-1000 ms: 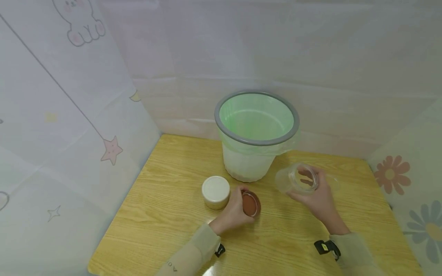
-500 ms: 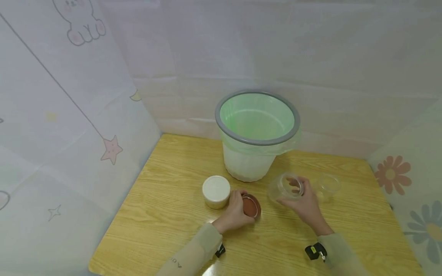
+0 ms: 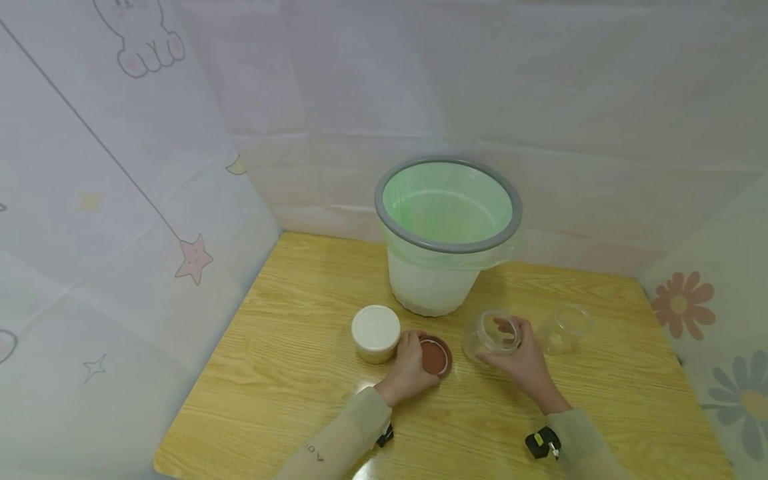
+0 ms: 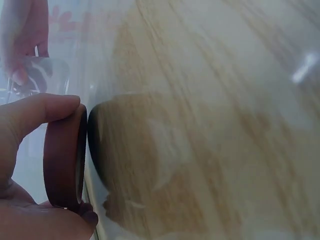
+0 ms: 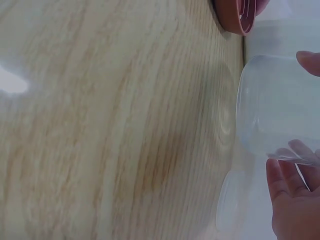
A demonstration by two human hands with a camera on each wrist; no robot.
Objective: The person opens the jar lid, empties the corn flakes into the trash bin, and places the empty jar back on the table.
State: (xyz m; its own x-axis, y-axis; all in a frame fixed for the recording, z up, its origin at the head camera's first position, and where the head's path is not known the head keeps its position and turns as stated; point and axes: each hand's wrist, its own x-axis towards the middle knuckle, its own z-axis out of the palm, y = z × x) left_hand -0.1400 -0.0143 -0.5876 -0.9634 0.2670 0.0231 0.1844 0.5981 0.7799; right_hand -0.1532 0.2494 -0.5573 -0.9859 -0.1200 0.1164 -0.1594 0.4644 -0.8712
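My left hand grips a round brown lid by its side, thumb and fingers on opposite edges, with its hollow inside and a pale ring facing up. In the left wrist view the lid is right at the tabletop. To the right, my right hand holds a clear plastic jar round its side, its open mouth tilted towards me. In the right wrist view the jar's base is close over the wood. Left of my left hand stands a tub with a white lid.
A second clear jar stands open on the table, right of my right hand. Behind my hands is a white bin with a grey rim and a green liner. Printed cloth walls border the wooden table.
My right hand has moved left and slightly down with the jar, closer to the lid, so the second jar shows more fully. My left hand has hardly moved.
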